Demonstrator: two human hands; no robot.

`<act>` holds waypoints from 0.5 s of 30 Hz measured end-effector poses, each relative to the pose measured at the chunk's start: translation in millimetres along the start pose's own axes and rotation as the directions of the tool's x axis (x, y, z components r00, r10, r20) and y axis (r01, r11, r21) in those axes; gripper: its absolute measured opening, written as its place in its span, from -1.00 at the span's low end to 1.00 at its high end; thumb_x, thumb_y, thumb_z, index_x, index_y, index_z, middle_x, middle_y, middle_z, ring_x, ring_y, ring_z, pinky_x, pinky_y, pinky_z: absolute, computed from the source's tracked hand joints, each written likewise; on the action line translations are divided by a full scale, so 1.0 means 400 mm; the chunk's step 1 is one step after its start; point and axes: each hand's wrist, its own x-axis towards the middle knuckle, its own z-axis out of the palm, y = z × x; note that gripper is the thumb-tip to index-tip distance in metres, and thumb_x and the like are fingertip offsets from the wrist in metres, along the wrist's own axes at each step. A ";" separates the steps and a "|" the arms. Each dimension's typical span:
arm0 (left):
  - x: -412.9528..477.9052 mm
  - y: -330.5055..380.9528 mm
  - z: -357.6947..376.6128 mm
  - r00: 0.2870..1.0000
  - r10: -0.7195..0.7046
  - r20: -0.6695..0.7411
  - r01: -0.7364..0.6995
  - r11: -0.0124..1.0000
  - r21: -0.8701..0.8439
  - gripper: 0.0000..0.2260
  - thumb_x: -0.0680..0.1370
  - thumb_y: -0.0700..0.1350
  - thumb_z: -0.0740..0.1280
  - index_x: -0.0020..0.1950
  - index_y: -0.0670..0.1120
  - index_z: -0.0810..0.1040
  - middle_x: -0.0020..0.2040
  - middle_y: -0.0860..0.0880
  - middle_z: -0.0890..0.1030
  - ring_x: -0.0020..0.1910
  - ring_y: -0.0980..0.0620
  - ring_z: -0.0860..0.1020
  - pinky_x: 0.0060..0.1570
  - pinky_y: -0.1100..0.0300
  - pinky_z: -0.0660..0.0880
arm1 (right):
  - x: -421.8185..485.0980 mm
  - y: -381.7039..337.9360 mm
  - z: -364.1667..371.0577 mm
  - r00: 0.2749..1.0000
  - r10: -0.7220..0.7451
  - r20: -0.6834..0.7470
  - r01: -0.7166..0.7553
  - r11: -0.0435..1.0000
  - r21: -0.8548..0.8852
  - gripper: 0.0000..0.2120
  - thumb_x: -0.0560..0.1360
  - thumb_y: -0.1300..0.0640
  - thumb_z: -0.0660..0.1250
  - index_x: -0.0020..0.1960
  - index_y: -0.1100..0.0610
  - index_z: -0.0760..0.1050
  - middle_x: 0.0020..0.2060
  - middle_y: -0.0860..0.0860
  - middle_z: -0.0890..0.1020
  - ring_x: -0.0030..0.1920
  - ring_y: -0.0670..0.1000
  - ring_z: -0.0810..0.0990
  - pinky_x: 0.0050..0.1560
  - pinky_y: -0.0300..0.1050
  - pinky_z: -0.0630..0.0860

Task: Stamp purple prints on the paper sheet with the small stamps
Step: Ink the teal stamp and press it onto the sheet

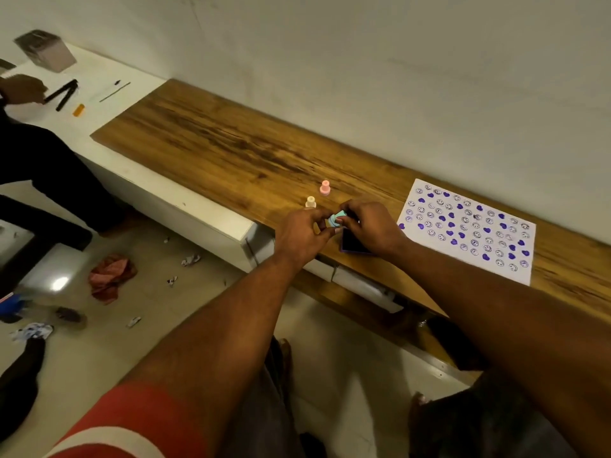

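Both hands meet over the wooden shelf (231, 150) around a small light-blue stamp (336, 219). My left hand (302, 238) pinches it from the left and my right hand (372, 226) pinches it from the right. Just under my right hand lies a dark purple ink pad (353, 245), partly hidden. A pink stamp (325, 187) and a cream stamp (310, 202) stand upright behind my hands. The white paper sheet (469, 228), to the right, is covered with purple hearts and smiley faces.
The wall runs close behind the shelf. To the far left, another person's hand (23, 89) rests on a white counter (109, 94) with black tools and an orange piece. A red cloth (110, 276) and paper scraps lie on the floor below.
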 end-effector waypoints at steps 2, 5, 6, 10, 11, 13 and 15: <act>0.000 -0.018 0.011 1.000 -0.017 0.002 0.017 1.000 -0.011 -0.61 0.48 0.23 0.52 0.25 0.13 0.69 -0.23 0.19 0.61 -0.32 0.29 0.47 -0.32 0.36 0.26 | 0.009 0.003 0.006 0.999 -0.037 0.027 0.038 0.999 -0.036 -0.76 0.64 0.07 0.34 0.23 0.16 0.62 0.07 0.09 0.71 0.02 0.05 0.65 0.02 -0.06 0.56; 0.000 -0.043 0.031 0.996 -0.081 0.026 0.082 0.996 -0.033 -0.60 0.47 0.25 0.52 0.24 0.13 0.69 -0.31 0.20 0.56 -0.34 0.25 0.50 -0.37 0.32 0.29 | 0.022 0.010 0.006 0.996 -0.068 0.059 0.074 0.991 -0.110 -0.73 0.64 0.04 0.34 0.28 0.13 0.60 0.13 0.06 0.69 0.08 0.04 0.63 0.02 -0.17 0.44; 0.004 -0.051 0.039 0.994 -0.106 0.041 0.107 0.994 -0.027 -0.59 0.46 0.26 0.52 0.24 0.13 0.69 -0.32 0.17 0.57 -0.34 0.22 0.52 -0.38 0.29 0.32 | 0.026 0.014 0.004 0.997 -0.060 0.058 0.067 0.990 -0.121 -0.73 0.64 0.03 0.34 0.28 0.12 0.59 0.14 0.06 0.68 0.10 0.04 0.63 0.02 -0.19 0.41; 0.020 -0.074 0.067 0.983 -0.172 0.068 0.169 0.984 0.048 -0.57 0.49 0.26 0.50 0.30 0.12 0.67 -0.23 0.14 0.63 -0.26 0.16 0.53 -0.31 0.24 0.38 | 0.018 0.035 -0.019 1.000 0.014 0.025 -0.012 0.996 -0.092 -0.74 0.64 0.03 0.35 0.28 0.09 0.60 0.16 0.04 0.68 0.13 0.05 0.62 0.05 -0.14 0.48; 0.022 -0.078 0.072 0.981 -0.181 0.070 0.175 0.981 0.085 -0.56 0.50 0.27 0.48 0.32 0.13 0.66 -0.12 0.09 0.69 -0.16 0.13 0.57 -0.24 0.21 0.43 | 0.010 0.042 -0.025 0.999 0.029 0.028 -0.027 0.996 -0.089 -0.74 0.64 0.04 0.34 0.29 0.08 0.59 0.19 0.04 0.67 0.15 0.05 0.61 0.07 -0.12 0.50; 0.025 -0.081 0.076 0.979 -0.190 0.077 0.178 0.973 0.146 -0.54 0.51 0.29 0.45 0.36 0.15 0.63 0.07 0.04 0.72 0.00 0.03 0.62 -0.11 0.13 0.54 | -0.006 0.060 -0.037 0.998 0.047 0.036 -0.043 0.995 -0.091 -0.73 0.64 0.04 0.34 0.31 0.08 0.58 0.23 0.05 0.65 0.19 0.05 0.60 0.09 -0.11 0.51; 0.031 -0.080 0.074 0.976 -0.202 0.084 0.186 0.969 0.165 -0.52 0.51 0.30 0.44 0.38 0.16 0.61 0.14 0.02 0.71 0.08 -0.01 0.62 -0.02 0.08 0.57 | -0.025 0.077 -0.048 0.997 0.067 0.039 -0.063 0.994 -0.088 -0.71 0.65 0.02 0.33 0.32 0.09 0.57 0.24 0.07 0.65 0.21 0.06 0.60 0.10 -0.07 0.55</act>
